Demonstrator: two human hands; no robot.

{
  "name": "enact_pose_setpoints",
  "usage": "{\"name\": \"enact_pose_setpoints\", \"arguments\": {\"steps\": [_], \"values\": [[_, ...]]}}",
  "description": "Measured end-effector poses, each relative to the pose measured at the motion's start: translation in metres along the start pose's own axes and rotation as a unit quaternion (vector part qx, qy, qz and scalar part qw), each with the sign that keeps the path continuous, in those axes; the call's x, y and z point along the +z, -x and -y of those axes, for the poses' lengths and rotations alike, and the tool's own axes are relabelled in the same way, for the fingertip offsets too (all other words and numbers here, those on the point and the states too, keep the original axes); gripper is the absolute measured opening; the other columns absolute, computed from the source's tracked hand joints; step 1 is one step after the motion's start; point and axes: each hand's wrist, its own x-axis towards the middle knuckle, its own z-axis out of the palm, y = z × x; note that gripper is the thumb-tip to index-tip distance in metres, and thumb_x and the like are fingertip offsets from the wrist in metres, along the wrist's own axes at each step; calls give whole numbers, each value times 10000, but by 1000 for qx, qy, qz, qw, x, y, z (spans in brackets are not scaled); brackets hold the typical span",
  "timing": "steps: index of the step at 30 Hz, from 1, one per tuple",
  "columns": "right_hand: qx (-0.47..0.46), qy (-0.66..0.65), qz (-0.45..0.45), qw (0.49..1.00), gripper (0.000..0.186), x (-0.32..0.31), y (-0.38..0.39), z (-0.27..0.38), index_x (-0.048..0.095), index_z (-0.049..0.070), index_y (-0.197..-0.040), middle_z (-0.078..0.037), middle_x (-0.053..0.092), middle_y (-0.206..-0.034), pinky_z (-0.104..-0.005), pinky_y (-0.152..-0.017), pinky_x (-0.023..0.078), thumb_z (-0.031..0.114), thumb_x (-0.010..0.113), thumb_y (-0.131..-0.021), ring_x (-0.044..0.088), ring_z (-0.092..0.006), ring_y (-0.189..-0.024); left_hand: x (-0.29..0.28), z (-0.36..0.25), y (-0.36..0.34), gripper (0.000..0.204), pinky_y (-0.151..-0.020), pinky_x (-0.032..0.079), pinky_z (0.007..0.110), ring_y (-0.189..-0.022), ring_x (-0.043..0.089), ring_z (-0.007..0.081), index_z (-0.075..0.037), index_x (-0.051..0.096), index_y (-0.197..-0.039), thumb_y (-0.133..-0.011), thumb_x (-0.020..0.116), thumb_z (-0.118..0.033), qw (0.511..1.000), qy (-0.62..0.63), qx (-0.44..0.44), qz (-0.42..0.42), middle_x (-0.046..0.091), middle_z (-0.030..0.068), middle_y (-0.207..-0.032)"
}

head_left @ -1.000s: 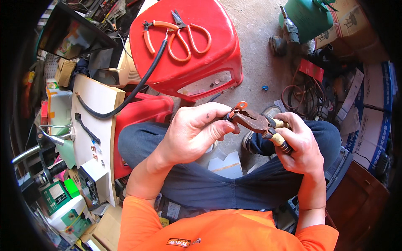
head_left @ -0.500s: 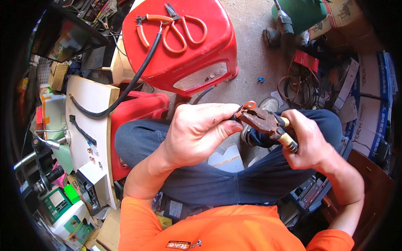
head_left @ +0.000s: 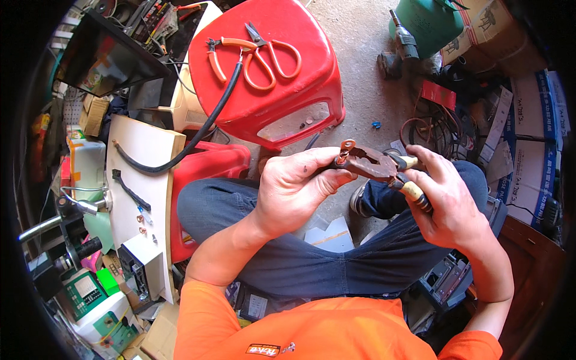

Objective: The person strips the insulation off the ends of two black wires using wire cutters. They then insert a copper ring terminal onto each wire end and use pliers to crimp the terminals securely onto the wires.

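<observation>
My left hand (head_left: 291, 189) pinches a short black cable end between thumb and fingers. A copper ring lug (head_left: 347, 144) stands upright at that end, its hole uppermost. My right hand (head_left: 447, 201) is around the pale, black-trimmed handles of rusty combination pliers (head_left: 373, 164). The handles are spread. The plier jaws lie against or just beside the lug's barrel; I cannot tell whether they grip it. Ahead, a red plastic stool (head_left: 270, 111) carries orange-handled scissors (head_left: 270, 60) and small orange-handled cutters (head_left: 231, 45).
A thick black cable (head_left: 201, 129) runs from the stool to a pale board (head_left: 141, 186) on my left, where small copper lugs (head_left: 141, 230) lie. A drill-like power tool (head_left: 405, 45), a red box (head_left: 438, 95) and coiled cables (head_left: 417, 129) sit ahead right. Cartons (head_left: 531, 126) line the right side.
The lug has turned more upright, and the plier jaws have shifted from across it to its right side. My right hand's fingers have loosened and the handles are wider apart. The view has shifted slightly.
</observation>
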Motion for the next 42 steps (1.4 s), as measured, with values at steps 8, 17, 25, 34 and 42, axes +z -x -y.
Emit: {"name": "enact_pose_setpoints", "arguments": {"steps": [8, 17, 25, 34, 42], "values": [[88, 100, 11, 991, 560, -2, 11, 35, 586, 15, -1196, -303, 400, -1401, -611, -1089, 271, -78, 633, -647, 384, -483, -1328, 5, 4, 4, 189, -686, 500, 205, -765, 592, 57, 50, 610, -1069, -921, 664, -55, 997, -67, 19, -25, 685, 49, -929], [112, 91, 24, 989, 372, -15, 5, 52, 595, -2, -1126, -293, 474, -1199, -574, -989, 358, 64, 692, -773, 460, -457, -1197, 5, 9, 4, 131, -711, 494, 212, -807, 590, 56, 29, 600, -1025, -913, 659, -4, 993, -112, 30, -18, 686, 54, -918], [90, 74, 0, 993, 383, -16, 5, 55, 600, -2, -1048, -262, 480, -1201, -454, -930, 439, -55, 691, -679, 516, -423, -1088, 5, 6, 6, 129, -698, 484, 204, -785, 582, 48, 20, 607, -1022, -907, 663, 6, 993, -116, 19, -27, 683, 38, -892], [62, 15, -80, 995, 561, -12, 0, 37, 498, -39, -1201, -236, 566, -1069, -432, -839, 471, 42, 753, -708, 567, -397, -947, 3, 3, 5, 135, -678, 476, 199, -763, 575, 42, 16, 602, -1016, -901, 671, 1, 992, -107, 51, -41, 680, 36, -871], [62, 71, -20, 995, 450, -13, -8, 27, 529, 10, -1119, -167, 519, -867, -413, -696, 459, 140, 765, -757, 556, -346, -783, 6, 0, 6, 156, -713, 493, 205, -807, 596, 50, 30, 603, -1018, -887, 686, 10, 985, -145, 84, -28, 695, 49, -895]]}}
